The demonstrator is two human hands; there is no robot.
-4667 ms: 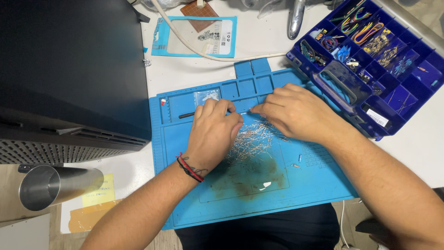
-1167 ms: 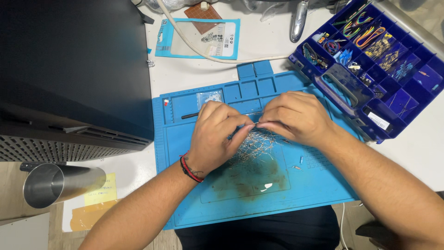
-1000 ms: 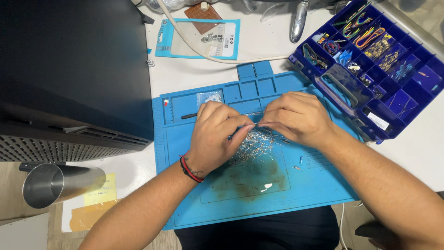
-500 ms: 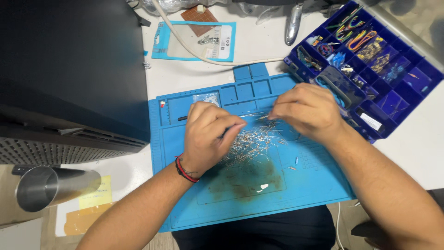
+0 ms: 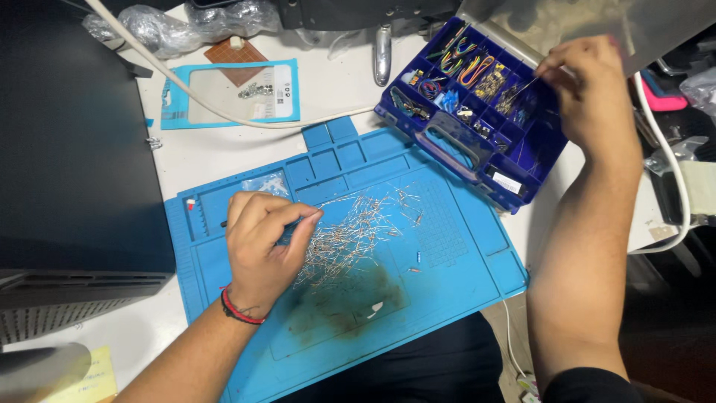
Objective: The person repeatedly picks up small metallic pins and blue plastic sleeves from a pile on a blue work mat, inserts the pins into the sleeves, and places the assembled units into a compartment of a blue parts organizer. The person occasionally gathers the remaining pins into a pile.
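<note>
The left hand (image 5: 262, 242) covers part of the wire pile (image 5: 350, 235) and most of a dark tool on the mat (image 5: 447, 224). The right hand (image 5: 593, 97) pinches 1 thin lead, too small to identify. Organiser (image 5: 477, 160) contents are indistinct. The metal cylinder (image 5: 37, 371) is blurred and cropped.

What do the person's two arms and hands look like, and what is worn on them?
Both forearms are bare, without gloves or rings that I can see. The left hand has a red and black cord bracelet at the wrist. The right hand wears nothing visible.
</note>
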